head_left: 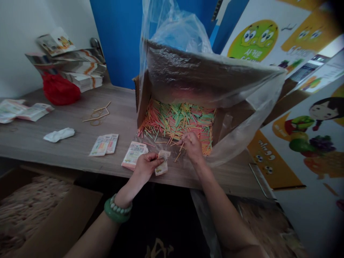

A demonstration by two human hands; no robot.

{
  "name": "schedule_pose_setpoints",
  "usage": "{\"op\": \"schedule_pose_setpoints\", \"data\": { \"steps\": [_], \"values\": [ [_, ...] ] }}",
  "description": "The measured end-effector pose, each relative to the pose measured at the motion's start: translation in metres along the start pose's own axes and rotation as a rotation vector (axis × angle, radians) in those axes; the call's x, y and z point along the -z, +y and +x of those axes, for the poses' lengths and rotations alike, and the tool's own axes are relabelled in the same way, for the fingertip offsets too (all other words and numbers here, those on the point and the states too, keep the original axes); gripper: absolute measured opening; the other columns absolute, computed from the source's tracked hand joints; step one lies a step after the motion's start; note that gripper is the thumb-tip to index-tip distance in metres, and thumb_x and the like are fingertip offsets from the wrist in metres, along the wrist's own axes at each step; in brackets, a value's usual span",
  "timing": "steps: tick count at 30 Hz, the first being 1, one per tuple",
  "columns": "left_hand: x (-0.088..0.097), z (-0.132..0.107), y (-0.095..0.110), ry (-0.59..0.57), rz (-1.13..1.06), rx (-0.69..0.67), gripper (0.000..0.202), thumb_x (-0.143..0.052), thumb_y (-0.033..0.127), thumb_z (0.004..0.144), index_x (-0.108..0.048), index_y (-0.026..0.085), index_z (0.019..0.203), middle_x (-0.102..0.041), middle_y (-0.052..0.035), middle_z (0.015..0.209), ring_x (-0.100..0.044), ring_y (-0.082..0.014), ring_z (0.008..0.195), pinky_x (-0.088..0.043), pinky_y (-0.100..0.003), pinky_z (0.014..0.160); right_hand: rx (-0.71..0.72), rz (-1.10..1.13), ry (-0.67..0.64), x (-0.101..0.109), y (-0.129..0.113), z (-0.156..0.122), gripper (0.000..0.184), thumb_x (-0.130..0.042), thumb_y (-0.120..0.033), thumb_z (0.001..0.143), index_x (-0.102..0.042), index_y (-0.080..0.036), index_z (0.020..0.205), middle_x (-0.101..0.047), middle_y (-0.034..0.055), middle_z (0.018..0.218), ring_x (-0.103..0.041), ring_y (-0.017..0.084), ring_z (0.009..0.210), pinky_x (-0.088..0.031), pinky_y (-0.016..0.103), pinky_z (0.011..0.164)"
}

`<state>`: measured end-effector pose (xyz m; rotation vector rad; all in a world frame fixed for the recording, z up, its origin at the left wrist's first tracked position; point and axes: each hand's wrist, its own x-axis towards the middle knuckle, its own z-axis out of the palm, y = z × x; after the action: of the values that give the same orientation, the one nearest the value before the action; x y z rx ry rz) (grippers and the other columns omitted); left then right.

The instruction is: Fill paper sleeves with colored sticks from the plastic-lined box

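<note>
My left hand [146, 165] pinches a small printed paper packet [161, 168] above the table's front edge. Just left of it lies a stack of similar packets [133, 154], partly behind the hand. My right hand [191, 146] is closed on a few thin candy sticks [178, 153] at the front of an open cardboard box. Many pink, green, yellow and orange candy sticks [177, 120] lie loose inside that box. Some stray sticks rest on the clear plastic at its mouth. More packets [104, 144] lie farther left.
The cardboard box [142, 102] has a clear plastic liner [242, 132] draped over its right side. On the left are a red bag [59, 89], stacked packets [83, 68], a white crumpled tissue [59, 134], and sticks with rubber bands [96, 115]. Printed cartons [303, 143] stand right.
</note>
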<state>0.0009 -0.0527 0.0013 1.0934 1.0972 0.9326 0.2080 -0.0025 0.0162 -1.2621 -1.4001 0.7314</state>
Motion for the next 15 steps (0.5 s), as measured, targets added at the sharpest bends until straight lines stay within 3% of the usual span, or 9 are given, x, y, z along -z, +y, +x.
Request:
{"op": "schedule_pose_setpoints", "data": {
  "steps": [3,5,9,15],
  "values": [
    [-0.002,-0.001,0.007,0.023,-0.002,0.016,0.036,-0.079,0.046,0.06,-0.058,0.018,0.057,-0.051,0.0036,0.055,-0.043,-0.0103,0.053,-0.033,-0.024,0.051,-0.03,0.48,-0.021,-0.017,-0.037,-0.01,0.016,-0.056,-0.039,0.093,-0.05,-0.025,0.088,-0.069,-0.0026,0.073,-0.072,0.02,0.075,-0.055,0.038,0.078],
    [-0.002,-0.001,0.01,0.039,0.031,0.018,0.036,-0.078,0.046,0.059,-0.056,0.018,0.055,-0.048,0.0042,0.053,-0.04,-0.0097,0.052,-0.031,-0.024,0.05,0.005,0.616,-0.064,-0.032,-0.058,-0.019,0.016,-0.059,-0.038,0.095,-0.051,-0.025,0.089,-0.068,-0.0036,0.073,-0.073,0.02,0.08,-0.055,0.04,0.084],
    [0.0,-0.003,0.013,0.019,0.054,0.033,0.032,-0.077,0.043,0.059,-0.056,0.018,0.056,-0.048,0.0042,0.053,-0.041,-0.0094,0.051,-0.031,-0.024,0.05,0.077,0.612,-0.044,-0.055,-0.072,-0.032,0.017,-0.058,-0.037,0.097,-0.052,-0.025,0.087,-0.068,-0.0041,0.071,-0.073,0.02,0.081,-0.055,0.041,0.087],
    [0.006,-0.008,0.014,-0.033,0.033,0.075,0.031,-0.075,0.042,0.065,-0.054,0.019,0.058,-0.047,0.0056,0.05,-0.037,-0.008,0.044,-0.026,-0.023,0.044,0.034,0.517,0.041,-0.061,-0.052,-0.035,0.017,-0.059,-0.038,0.096,-0.052,-0.025,0.088,-0.069,-0.0037,0.072,-0.071,0.018,0.076,-0.055,0.037,0.08]
  ]
}}
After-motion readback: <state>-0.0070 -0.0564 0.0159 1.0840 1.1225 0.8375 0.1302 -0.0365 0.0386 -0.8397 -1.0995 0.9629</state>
